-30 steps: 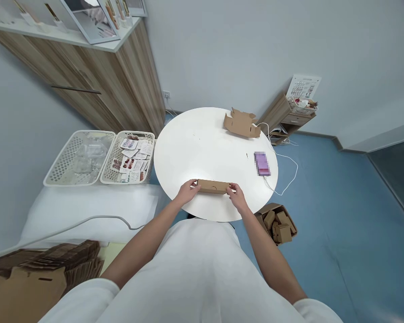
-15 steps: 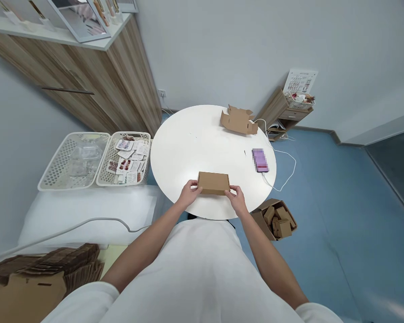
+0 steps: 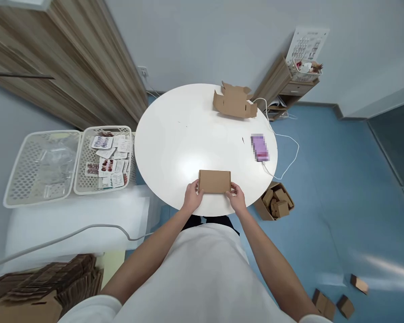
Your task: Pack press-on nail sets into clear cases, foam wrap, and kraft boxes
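A closed brown cardboard box (image 3: 214,181) is at the near edge of the white oval table (image 3: 168,143). My left hand (image 3: 193,196) grips its left end, thumb at the near corner and fingers along the side. On the opposite end my right hand (image 3: 236,197) holds it the same way. Whether the box rests on the table or hovers just above it, I cannot tell. Toward the table's far side lies an unfolded cardboard box (image 3: 235,102) with its flaps spread. A blurred purple phone (image 3: 260,148) with a white cable lies at the right.
Left of the table stand two white baskets, one with clear plastic (image 3: 59,159), one with printed cards (image 3: 107,166). A carton of small boxes (image 3: 276,202) sits on the floor at right. Flattened cardboard (image 3: 47,287) is stacked lower left. More small boxes (image 3: 324,305) lie on the floor.
The view has tilted further down, bringing small boxes on the floor into sight at lower right. Both hands keep hold of the closed box, whose top now faces me more squarely.
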The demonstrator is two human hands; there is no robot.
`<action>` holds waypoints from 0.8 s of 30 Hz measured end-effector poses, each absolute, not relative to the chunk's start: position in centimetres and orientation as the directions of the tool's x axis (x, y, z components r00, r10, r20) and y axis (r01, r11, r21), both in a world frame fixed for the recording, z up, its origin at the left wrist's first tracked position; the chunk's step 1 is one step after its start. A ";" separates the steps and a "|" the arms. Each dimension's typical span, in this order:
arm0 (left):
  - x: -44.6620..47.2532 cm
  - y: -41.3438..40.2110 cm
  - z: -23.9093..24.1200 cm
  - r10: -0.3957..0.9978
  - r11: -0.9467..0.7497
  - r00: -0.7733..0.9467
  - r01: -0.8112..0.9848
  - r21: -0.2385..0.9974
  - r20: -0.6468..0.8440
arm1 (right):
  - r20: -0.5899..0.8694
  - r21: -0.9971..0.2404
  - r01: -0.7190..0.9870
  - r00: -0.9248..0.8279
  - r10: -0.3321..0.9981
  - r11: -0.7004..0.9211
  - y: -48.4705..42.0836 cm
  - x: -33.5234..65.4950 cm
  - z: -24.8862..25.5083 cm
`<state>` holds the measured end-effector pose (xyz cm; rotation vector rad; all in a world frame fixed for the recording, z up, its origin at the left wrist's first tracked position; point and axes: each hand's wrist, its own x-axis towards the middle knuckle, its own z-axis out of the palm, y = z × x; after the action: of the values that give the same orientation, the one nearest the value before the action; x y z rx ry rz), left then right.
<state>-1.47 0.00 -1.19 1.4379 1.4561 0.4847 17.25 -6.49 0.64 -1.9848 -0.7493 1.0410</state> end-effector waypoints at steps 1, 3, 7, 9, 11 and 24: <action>-1.4 0.1 -1.1 0.902 0.218 0.202 0.548 0.808 -0.381 | -0.430 -0.811 0.151 0.499 0.752 -0.565 -6.5 17.4 0.8; -1.3 0.3 -0.8 0.877 0.232 0.210 0.602 0.764 -0.433 | -0.482 -0.782 0.123 0.501 0.719 -0.611 -6.5 17.8 1.3; -1.3 0.7 -0.4 0.888 0.190 0.184 0.689 0.700 -0.422 | -0.554 -0.771 0.036 0.456 0.697 -0.636 -5.9 18.5 1.7; -1.2 1.0 -0.4 0.888 0.157 0.216 0.687 0.709 -0.406 | -0.547 -0.774 0.064 0.435 0.716 -0.630 -5.4 18.7 1.4; -1.0 1.1 -0.3 0.875 0.148 0.254 0.671 0.727 -0.413 | -0.526 -0.783 0.101 0.419 0.740 -0.614 -5.0 18.9 1.0; 13.0 -2.6 3.9 0.877 -0.103 0.417 0.650 0.753 -0.240 | -0.431 -0.898 -0.174 0.539 0.724 -0.405 -12.2 30.0 2.0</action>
<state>13.01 -2.59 3.95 1.8312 1.3109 0.3396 30.04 -12.22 1.98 -1.7177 -0.4637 1.0590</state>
